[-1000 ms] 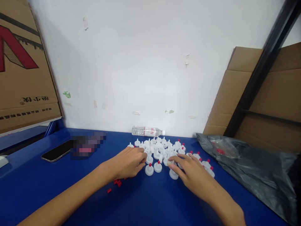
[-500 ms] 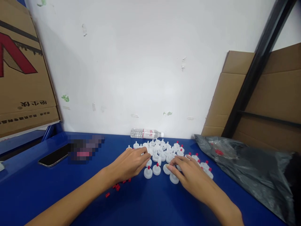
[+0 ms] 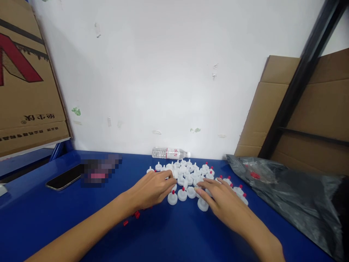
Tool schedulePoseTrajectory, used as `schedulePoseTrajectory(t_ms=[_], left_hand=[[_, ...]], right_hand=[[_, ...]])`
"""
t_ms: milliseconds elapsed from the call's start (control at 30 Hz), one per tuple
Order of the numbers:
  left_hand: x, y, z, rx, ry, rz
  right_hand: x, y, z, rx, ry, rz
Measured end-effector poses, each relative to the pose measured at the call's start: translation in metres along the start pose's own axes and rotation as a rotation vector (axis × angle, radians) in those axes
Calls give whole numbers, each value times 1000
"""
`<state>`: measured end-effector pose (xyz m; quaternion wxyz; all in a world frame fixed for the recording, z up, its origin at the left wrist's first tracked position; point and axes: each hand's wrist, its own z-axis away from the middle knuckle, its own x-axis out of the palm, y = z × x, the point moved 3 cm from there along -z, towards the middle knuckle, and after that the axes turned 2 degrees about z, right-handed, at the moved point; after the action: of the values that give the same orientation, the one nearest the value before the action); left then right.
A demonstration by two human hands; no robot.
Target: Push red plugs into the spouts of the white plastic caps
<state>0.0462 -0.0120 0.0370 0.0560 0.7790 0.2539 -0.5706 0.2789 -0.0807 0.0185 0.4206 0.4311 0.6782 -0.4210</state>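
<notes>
White caps [image 3: 182,195] bunched mid-table on blue tabletop [image 3: 169,236], several topped with red tips [image 3: 206,163]. Left hand [image 3: 152,186] at cluster's near-left side, fingers bent and drawn together; cannot tell whether they grip anything. Right hand [image 3: 222,198] over the near-right caps, fingers curled, thumb apart; grip unclear. Loose red pieces [image 3: 137,214] below left wrist. Clear bottle [image 3: 171,153] lying behind caps, near wall [image 3: 163,72].

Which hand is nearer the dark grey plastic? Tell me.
Right. The right hand is left of the dark grey plastic; the left hand is farther left.
</notes>
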Motion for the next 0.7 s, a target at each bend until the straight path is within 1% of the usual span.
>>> schedulePoseTrajectory(t_ms=[267, 433, 567, 700], left_hand=[[-3, 2, -3, -25, 24, 24], [-3, 2, -3, -42, 54, 46], [0, 0, -2, -53, 111, 104], [3, 1, -1, -58, 215, 223]], right_hand=[[-7, -2, -4, -16, -18, 46], [-8, -5, -3, -27, -5, 47], [-13, -7, -3, -21, 66, 40], [-23, -12, -2, 25, 175, 28]])
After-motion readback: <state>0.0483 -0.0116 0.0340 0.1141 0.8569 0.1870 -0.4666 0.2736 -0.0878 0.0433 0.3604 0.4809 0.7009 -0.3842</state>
